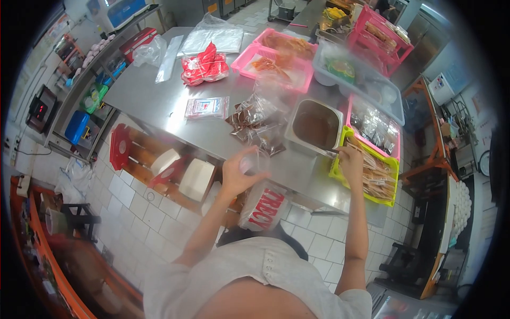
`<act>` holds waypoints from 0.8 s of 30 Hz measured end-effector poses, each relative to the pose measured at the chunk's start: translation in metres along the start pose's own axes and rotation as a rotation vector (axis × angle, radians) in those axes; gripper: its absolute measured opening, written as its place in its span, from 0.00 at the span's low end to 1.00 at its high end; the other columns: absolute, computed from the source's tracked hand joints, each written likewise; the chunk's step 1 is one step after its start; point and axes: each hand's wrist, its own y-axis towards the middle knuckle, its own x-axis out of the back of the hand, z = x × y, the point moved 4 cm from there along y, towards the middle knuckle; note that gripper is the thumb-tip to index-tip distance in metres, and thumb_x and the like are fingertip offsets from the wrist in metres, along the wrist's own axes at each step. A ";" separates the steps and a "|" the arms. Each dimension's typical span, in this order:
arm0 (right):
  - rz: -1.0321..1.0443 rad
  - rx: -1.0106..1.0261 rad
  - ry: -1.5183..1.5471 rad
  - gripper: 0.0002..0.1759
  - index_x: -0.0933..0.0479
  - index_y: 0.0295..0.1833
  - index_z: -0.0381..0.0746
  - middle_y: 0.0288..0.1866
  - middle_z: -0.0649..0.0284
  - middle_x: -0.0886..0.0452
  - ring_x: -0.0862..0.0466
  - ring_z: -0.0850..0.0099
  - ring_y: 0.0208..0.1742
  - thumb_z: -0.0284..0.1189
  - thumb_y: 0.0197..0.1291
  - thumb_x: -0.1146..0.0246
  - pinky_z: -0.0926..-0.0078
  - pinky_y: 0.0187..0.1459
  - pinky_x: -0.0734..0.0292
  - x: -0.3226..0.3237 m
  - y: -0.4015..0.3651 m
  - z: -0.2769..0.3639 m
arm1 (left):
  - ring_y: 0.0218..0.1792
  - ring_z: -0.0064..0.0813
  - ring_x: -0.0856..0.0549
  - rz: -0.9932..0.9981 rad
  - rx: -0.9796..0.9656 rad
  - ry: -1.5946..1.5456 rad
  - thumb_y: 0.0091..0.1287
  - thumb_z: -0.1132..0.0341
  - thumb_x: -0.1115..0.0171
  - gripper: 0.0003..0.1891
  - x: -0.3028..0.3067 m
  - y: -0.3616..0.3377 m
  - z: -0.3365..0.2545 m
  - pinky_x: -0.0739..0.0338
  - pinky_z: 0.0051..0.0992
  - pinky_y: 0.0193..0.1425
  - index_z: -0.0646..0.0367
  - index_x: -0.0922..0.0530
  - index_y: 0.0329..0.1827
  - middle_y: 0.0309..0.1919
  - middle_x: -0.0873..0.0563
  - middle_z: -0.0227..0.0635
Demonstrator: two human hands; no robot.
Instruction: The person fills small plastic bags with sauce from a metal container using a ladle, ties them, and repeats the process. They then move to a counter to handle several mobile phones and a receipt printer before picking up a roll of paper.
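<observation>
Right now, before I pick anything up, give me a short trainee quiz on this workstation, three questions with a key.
1. Multiple choice: What does the left hand hold?
A) a whisk
B) a clear cup
C) a knife

2. True or false: The metal pan of brown liquid stands to the left of the lime-green tray.

3. Fill in the blank: The crumpled bundle beside the pink basket is mostly ____ and white.

Key: 1. B; 2. true; 3. red
</observation>
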 end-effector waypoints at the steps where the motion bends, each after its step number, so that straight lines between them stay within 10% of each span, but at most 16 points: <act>1: -0.031 0.003 0.008 0.09 0.19 0.36 0.33 0.23 0.56 0.21 0.22 0.67 0.25 0.19 0.51 0.44 0.74 0.30 0.31 0.001 -0.004 -0.003 | 0.46 0.30 0.18 0.007 0.028 -0.023 0.37 0.59 0.21 0.36 -0.003 0.000 0.003 0.26 0.28 0.52 0.62 0.24 0.52 0.44 0.17 0.40; 11: 0.014 -0.742 0.850 0.09 0.24 0.44 0.31 0.23 0.68 0.26 0.41 0.87 0.16 0.22 0.59 0.44 0.89 0.14 0.52 -0.030 -0.060 -0.011 | 0.47 0.23 0.21 0.064 0.032 -0.142 0.39 0.65 0.21 0.35 -0.023 0.014 0.014 0.29 0.25 0.55 0.65 0.26 0.53 0.43 0.17 0.37; 24: -0.061 -0.606 0.909 0.09 0.24 0.45 0.32 0.26 0.70 0.26 0.41 0.88 0.16 0.23 0.60 0.45 0.90 0.14 0.51 0.015 -0.035 0.017 | 0.46 0.22 0.21 0.155 0.036 -0.218 0.38 0.64 0.21 0.33 -0.062 0.079 -0.025 0.29 0.23 0.54 0.65 0.24 0.49 0.43 0.17 0.36</act>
